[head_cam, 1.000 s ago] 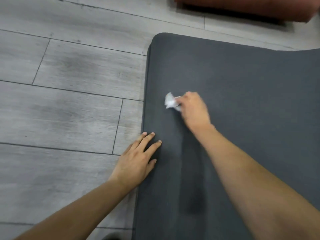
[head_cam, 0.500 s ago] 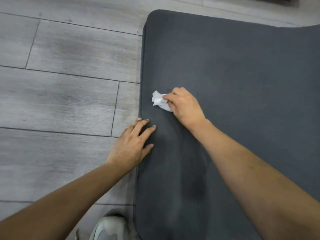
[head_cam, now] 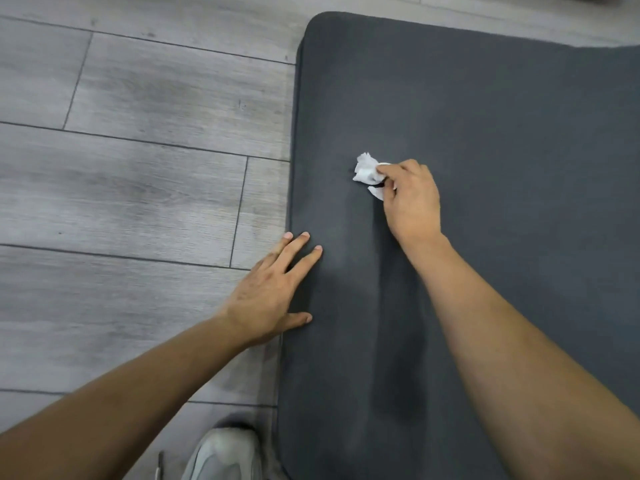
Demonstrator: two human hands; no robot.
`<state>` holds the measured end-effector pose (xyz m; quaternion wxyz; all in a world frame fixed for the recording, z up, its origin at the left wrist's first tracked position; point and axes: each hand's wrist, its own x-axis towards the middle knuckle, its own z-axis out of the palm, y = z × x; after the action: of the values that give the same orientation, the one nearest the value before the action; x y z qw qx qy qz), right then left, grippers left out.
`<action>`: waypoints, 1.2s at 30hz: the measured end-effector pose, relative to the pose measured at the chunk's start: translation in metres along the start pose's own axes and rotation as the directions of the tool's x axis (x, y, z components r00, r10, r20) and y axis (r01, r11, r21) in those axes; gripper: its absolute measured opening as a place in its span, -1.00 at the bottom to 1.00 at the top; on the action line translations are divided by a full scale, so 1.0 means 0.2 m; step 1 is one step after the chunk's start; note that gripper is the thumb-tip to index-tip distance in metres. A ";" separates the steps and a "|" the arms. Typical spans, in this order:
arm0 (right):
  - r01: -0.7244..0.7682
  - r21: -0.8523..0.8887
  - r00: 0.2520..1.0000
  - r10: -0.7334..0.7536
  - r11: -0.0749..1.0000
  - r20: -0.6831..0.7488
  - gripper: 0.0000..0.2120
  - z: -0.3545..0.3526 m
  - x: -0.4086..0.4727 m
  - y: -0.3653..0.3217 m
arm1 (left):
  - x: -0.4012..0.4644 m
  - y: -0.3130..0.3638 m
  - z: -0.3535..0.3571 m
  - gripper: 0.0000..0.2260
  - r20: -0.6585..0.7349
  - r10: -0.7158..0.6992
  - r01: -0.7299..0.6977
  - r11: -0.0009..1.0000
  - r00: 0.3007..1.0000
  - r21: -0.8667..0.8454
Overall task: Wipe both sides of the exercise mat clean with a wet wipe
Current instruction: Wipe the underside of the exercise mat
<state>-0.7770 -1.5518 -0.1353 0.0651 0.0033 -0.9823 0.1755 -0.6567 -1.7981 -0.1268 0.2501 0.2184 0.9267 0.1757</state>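
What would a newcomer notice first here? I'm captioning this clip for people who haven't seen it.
Probably the crumpled white wet wipe, bright against the dark grey exercise mat, pinched in the right hand near the mat's left side. Next, the left hand lies flat with spread fingers across the mat's left edge. A grey shoe shows at the bottom on the wood-look floor.

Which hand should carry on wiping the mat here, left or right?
Right. The right hand already pinches the wet wipe against the mat; the left hand lies flat, steadying the mat's edge.
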 end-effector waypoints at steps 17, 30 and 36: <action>0.032 -0.129 0.999 -0.030 0.991 0.021 -0.81 -0.10 -0.12 0.20 | -0.19 -0.01 0.13 -0.44 -0.232 0.070 -0.054 0.996 0.970 0.075; 0.363 -0.027 0.925 -0.356 0.931 0.134 -0.84 -0.05 -0.36 -0.12 | -0.33 -0.01 0.20 -0.52 -0.279 0.201 -0.105 0.941 0.939 0.323; -0.406 0.080 0.905 0.413 0.910 -0.099 -0.77 -0.12 -0.40 0.05 | -0.38 -0.01 0.19 -0.26 -0.101 0.114 -0.077 0.946 0.988 0.314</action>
<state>-0.6953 -1.5349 -0.1275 0.0826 -0.2111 -0.9503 0.2133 -0.5773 -1.8296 -0.1301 0.1490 0.2888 0.9443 0.0528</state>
